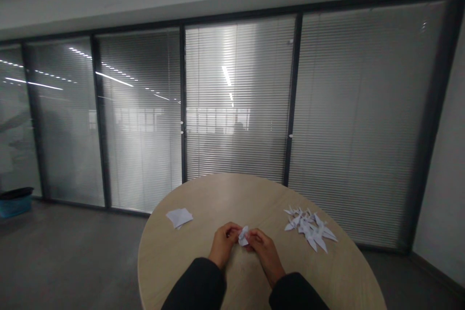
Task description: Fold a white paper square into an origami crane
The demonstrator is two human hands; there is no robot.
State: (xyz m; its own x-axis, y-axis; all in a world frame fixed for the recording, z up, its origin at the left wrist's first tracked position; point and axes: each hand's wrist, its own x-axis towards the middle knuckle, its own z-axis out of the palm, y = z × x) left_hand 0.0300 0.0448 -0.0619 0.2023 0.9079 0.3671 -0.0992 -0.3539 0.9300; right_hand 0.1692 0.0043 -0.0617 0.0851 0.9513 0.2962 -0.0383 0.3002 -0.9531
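Note:
Between my two hands is a small piece of folded white paper [243, 236], held above the middle of the round table [232, 193]. My left hand [224, 242] pinches its left side with thumb and fingers. On the right side, my right hand [264, 248] grips it in the same way. The paper's exact folded shape is too small to make out. To the left lies a small stack of white paper sheets [179, 217]. A pile of folded paper cranes [309, 227], white with pointed tips, lies to the right.
Glass partitions with blinds [238, 97] stand behind the table in dark frames. A blue bin with a black rim [15, 203] is on the grey floor at the far left. A white wall [445, 189] rises at the right.

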